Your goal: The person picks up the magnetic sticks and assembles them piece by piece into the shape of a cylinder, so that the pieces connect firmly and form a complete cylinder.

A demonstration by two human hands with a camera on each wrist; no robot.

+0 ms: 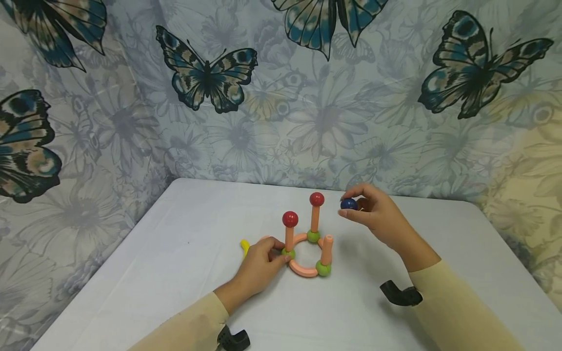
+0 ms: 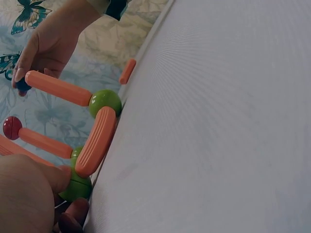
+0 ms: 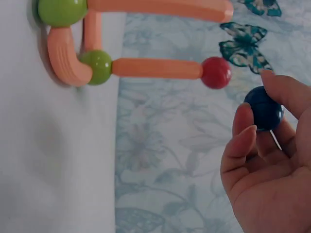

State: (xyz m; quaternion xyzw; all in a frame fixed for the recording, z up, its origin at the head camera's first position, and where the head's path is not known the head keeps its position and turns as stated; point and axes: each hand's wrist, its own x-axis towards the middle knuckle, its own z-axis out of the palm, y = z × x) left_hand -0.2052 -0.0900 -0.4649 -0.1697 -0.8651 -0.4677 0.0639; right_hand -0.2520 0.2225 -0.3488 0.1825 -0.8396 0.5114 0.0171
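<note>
An orange ring frame of curved sticks and green balls stands on the table. Two upright sticks carry red balls; the front right stick has a bare top and rises from a green ball. My left hand pinches the left green ball between thumb and fingers, low at the frame's base. Raised behind and to the right of the frame, my right hand holds a blue ball between thumb and fingertips, apart from the sticks.
Beyond my left hand a yellow piece lies partly hidden on the white table. A loose orange stick shows in the left wrist view. Butterfly-patterned cloth hangs behind the table's far edge.
</note>
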